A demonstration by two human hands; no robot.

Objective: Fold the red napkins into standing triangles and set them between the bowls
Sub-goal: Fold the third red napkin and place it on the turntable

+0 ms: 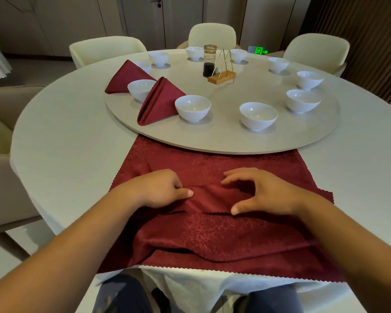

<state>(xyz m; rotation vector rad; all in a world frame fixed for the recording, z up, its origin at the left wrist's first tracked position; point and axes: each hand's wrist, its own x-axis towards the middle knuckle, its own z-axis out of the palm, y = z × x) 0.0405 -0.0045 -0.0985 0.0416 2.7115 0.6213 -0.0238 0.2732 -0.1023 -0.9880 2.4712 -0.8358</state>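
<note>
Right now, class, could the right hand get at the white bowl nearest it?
Probably yes: the right hand rests on the napkin, and only flat cloth and bare turntable lie before that bowl.

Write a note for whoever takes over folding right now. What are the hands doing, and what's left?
Hands: the left hand pinches a fold of the napkin; the right hand rests arched on it, with fingertips and thumb touching the cloth.
Where: the napkin lies on the table in front of the person, only partly folded.
Done: two folded napkins stand between bowls on the left of the turntable.
Left: finish this napkin into a triangle and stand it in a bare gap. The other gaps between bowls have no napkin.
</note>
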